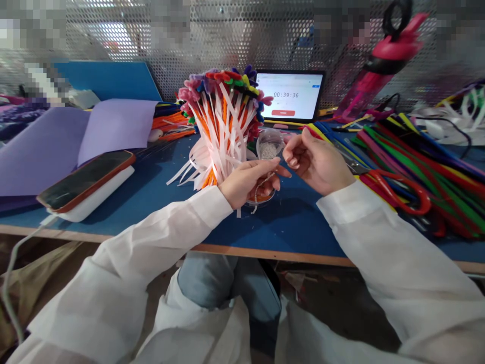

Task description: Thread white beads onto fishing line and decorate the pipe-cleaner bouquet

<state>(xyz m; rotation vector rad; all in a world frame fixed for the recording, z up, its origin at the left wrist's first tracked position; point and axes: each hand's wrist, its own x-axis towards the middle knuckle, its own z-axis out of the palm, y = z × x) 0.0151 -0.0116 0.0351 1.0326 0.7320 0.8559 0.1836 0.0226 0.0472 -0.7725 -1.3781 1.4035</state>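
Note:
My left hand (252, 183) is closed on a thin beaded string (256, 194), which loops below its fingers. To its right, my right hand (316, 161) has its fingers curled, thumb against forefinger; anything between them is too small to make out. A clear round cup (270, 145) of small pale beads stands just behind the hands. A second clear dish (261, 200) is partly hidden under my left hand. Beside my left hand rises a bunch of pipe-cleaner flowers (223, 116) with orange stems and pale ribbons.
Orange-handled scissors (420, 194) lie on coloured pipe cleaners (447, 167) at right. A pink bottle (369, 76) and a tablet (290, 96) stand at the back. A phone (87, 179) on a white block and purple sheets (117, 126) are at left.

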